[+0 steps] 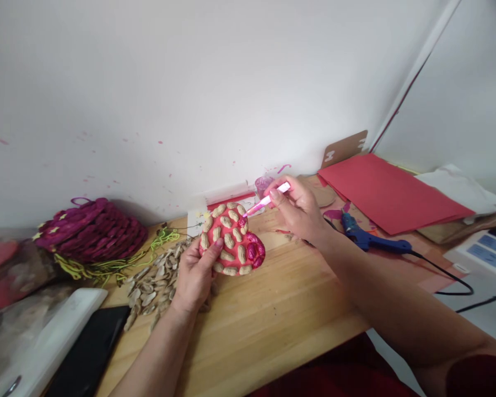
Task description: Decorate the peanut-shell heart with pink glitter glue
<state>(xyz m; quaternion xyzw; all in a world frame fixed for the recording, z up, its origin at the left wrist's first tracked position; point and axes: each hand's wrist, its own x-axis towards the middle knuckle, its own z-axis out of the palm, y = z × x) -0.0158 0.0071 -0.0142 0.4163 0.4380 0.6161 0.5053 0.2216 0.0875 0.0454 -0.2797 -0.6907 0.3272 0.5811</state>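
My left hand grips a red heart-shaped piece by its lower left edge, tilted up above the wooden table. Peanut shells are stuck over the heart, and a few on its right side are painted glittery pink. My right hand pinches a small pink brush, whose tip touches a shell near the heart's top.
A pile of loose peanut shells lies left of my left hand. A blue glue gun with a black cord lies to the right, red paper sheets behind it. A purple woven piece sits far left. A small pink cup stands by the wall.
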